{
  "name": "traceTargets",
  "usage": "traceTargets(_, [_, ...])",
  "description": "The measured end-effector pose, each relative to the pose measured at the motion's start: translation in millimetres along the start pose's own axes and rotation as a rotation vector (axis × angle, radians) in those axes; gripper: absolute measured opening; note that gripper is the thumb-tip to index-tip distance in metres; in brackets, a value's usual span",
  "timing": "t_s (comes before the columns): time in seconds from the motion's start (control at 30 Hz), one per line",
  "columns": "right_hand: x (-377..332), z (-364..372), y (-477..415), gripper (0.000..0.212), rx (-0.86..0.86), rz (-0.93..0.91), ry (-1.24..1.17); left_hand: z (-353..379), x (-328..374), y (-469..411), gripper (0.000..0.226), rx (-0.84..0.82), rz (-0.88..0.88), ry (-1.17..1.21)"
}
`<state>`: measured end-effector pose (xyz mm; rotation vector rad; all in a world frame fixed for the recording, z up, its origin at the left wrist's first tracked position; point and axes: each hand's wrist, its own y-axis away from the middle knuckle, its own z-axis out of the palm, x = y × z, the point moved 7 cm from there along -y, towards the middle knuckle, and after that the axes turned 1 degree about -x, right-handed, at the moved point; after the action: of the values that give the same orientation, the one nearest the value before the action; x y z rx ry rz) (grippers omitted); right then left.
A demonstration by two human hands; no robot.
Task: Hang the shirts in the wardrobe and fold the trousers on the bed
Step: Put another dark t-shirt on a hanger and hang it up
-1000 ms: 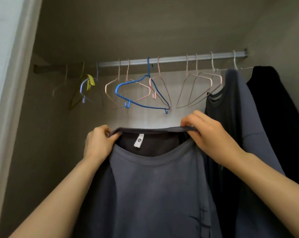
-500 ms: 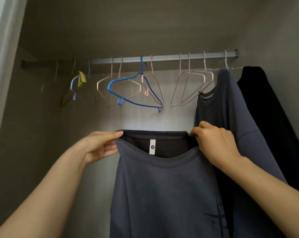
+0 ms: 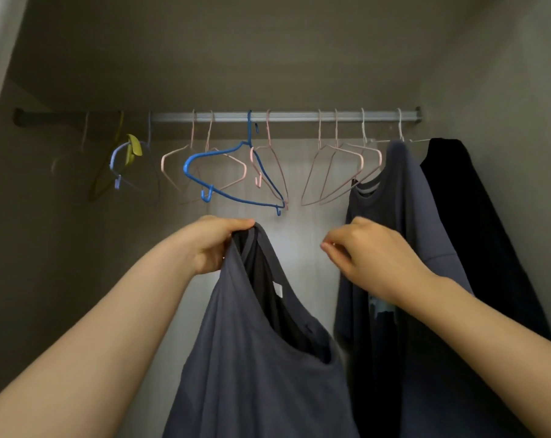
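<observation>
A grey-blue shirt (image 3: pixel 255 358) hangs from my left hand (image 3: pixel 215 245), which grips one end of its collar just below the blue hanger (image 3: pixel 233 175). The collar droops to the right, its white label showing inside. My right hand (image 3: pixel 367 254) is off the shirt, to its right, with fingers loosely curled and nothing in them. The hanger hangs on the silver wardrobe rail (image 3: pixel 283 116).
Several empty pink wire hangers (image 3: pixel 337 172) and a yellow-green one (image 3: pixel 122 162) hang along the rail. On the right hang a grey shirt (image 3: pixel 407 216) and a black garment (image 3: pixel 467 222). Wardrobe walls close in left and right.
My right hand has let go of the collar, so the shirt now hangs from my left hand alone and its neckline sags. My left hand has moved to the right.
</observation>
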<state>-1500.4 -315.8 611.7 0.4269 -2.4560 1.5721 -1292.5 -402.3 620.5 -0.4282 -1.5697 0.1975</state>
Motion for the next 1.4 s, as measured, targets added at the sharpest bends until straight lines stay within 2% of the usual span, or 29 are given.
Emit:
traceTargets(0.17, [7,-57,-25,0.03,0.255,0.036,-0.016,10,-1,-7,0.035,0.042,0.019,-0.042])
traceTargets(0.3, [26,-84,-65,0.027,0.354,0.089,0.017,-5,-3,-19,0.041,0.189,0.077,-0.092])
traceTargets(0.43, [57,-86,-109,0.029,0.301,0.204,0.07,-16,-5,-28,0.044,0.205,0.072,-0.074])
traceTargets(0.57, [83,-74,-139,0.021,0.162,0.329,0.022,-24,-6,-35,0.046,0.199,0.064,-0.074])
traceTargets(0.67, [98,-65,-147,0.017,0.05,0.494,-0.088,-26,-6,-41,0.041,0.201,0.083,-0.072])
traceTargets(0.8, [117,-47,-149,0.03,-0.055,0.7,-0.328,-29,-3,-47,0.041,0.204,0.116,-0.074])
traceTargets(0.9, [126,-26,-141,0.022,-0.163,0.8,-0.512,-29,-3,-51,0.042,0.195,0.125,-0.08])
traceTargets(1.03, [134,1,-134,0.032,-0.234,0.889,-0.718,-26,-5,-55,0.038,0.173,0.138,-0.101])
traceTargets(1.27, [145,34,-132,0.032,-0.089,0.917,-1.023,-22,-7,-62,0.03,0.164,0.143,-0.129])
traceTargets(1.4, [152,33,-132,0.022,0.063,0.892,-1.103,-23,-10,-66,0.03,0.168,0.143,-0.153])
